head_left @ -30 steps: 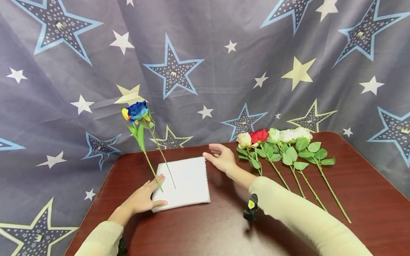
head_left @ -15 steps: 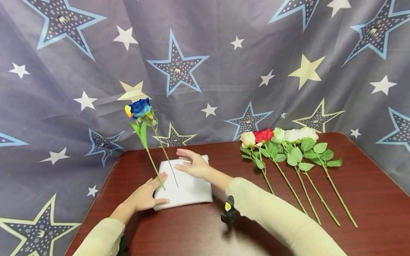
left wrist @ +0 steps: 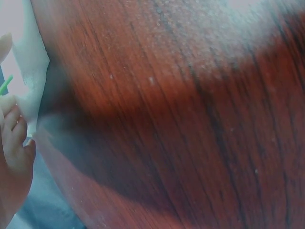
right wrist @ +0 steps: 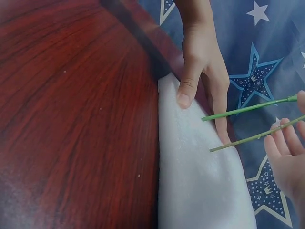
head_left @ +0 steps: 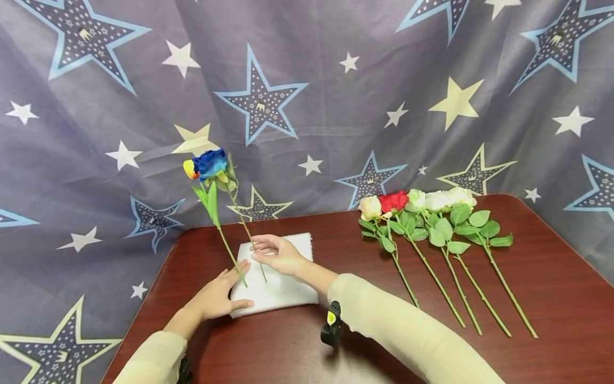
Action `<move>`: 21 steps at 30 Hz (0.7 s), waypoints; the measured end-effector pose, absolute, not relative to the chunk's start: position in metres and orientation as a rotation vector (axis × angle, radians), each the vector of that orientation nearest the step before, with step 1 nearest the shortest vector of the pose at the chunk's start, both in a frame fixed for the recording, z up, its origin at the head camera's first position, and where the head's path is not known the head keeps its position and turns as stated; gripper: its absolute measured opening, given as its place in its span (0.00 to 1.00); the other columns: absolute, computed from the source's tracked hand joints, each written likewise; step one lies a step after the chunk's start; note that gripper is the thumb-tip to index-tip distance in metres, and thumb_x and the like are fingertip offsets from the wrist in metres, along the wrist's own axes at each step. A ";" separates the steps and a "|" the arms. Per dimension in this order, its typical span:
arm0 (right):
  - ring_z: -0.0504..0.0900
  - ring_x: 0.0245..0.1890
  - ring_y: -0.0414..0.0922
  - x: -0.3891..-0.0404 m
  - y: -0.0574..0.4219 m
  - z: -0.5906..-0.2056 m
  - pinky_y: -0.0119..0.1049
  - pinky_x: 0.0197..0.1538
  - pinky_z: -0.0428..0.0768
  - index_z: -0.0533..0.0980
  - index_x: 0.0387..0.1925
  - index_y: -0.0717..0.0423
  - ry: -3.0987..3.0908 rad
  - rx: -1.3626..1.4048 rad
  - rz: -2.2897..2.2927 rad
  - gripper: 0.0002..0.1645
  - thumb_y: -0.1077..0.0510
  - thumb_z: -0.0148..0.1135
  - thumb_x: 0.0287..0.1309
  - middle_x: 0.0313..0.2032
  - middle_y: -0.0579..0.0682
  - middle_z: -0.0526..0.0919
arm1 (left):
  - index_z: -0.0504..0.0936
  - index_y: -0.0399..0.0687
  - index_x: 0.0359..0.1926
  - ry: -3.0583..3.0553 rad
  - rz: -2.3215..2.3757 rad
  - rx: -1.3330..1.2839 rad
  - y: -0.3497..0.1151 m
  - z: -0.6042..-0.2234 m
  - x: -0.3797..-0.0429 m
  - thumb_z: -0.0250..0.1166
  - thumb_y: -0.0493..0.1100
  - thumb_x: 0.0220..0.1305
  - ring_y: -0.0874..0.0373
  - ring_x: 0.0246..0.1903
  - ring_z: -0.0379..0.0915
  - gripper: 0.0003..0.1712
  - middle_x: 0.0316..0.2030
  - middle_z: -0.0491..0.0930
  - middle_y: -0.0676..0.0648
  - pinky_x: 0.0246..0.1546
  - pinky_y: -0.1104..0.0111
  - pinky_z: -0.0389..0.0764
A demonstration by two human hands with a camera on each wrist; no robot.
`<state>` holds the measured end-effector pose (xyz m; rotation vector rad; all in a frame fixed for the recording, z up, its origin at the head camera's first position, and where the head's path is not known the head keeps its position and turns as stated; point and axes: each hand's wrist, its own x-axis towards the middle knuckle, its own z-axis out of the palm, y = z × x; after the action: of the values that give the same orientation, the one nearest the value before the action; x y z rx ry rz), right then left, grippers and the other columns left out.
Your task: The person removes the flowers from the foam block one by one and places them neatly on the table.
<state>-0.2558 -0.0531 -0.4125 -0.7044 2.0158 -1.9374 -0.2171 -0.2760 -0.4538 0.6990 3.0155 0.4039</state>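
A white foam block (head_left: 288, 288) lies on the table with two artificial flowers standing in it, both leaning left. One has a blue rose head (head_left: 211, 164) on a thin stem; the other shows a yellow-orange bloom (head_left: 190, 169), partly hidden by the rose, and long green leaves. My left hand (head_left: 218, 293) rests on the block's left end, fingers straight over the top and thumb at the front. With fingertips and thumb, my right hand (head_left: 280, 256) pinches the rose's stem (right wrist: 257, 137) a little above the block. In the left wrist view, the left hand (left wrist: 16, 148) shows only at the edge.
Several artificial roses lie side by side on the right of the brown table (head_left: 364, 341), including a red rose (head_left: 394, 201) and a cream rose (head_left: 370, 208), stems toward the front. A grey star-patterned cloth (head_left: 312, 106) hangs right behind the table.
My right hand has moved left from beyond the block's right edge, across the block, to the blue rose's stem. The left hand has stayed on the block.
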 end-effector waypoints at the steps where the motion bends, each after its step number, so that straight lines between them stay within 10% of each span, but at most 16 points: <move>1: 0.79 0.57 0.54 -0.256 -0.053 -0.413 0.30 0.57 0.79 0.71 0.62 0.59 2.020 -0.696 -1.945 0.26 0.62 0.60 0.62 0.56 0.61 0.80 | 0.61 0.39 0.71 3.020 0.401 0.709 -0.276 -0.454 -0.217 0.68 0.65 0.51 0.32 0.67 0.61 0.54 0.71 0.61 0.38 0.65 0.41 0.64; 13: 0.83 0.31 0.30 -0.253 -0.040 -0.414 0.27 0.42 0.84 0.82 0.42 0.68 2.040 -0.624 -2.083 0.14 0.64 0.67 0.54 0.43 0.65 0.86 | 0.60 0.40 0.71 3.008 0.421 0.694 -0.278 -0.458 -0.219 0.68 0.65 0.51 0.37 0.69 0.58 0.55 0.71 0.61 0.39 0.68 0.42 0.61; 21: 0.87 0.39 0.58 -0.251 -0.036 -0.414 0.28 0.41 0.85 0.81 0.38 0.73 2.155 -0.814 -2.100 0.10 0.68 0.64 0.56 0.39 0.68 0.85 | 0.61 0.38 0.71 3.016 0.427 0.738 -0.277 -0.459 -0.220 0.68 0.64 0.51 0.39 0.69 0.60 0.54 0.71 0.61 0.38 0.69 0.42 0.60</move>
<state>-0.2511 -0.0358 -0.4140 -0.8136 2.1547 -2.1003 -0.2196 -0.2771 -0.4589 0.7377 3.0158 0.4265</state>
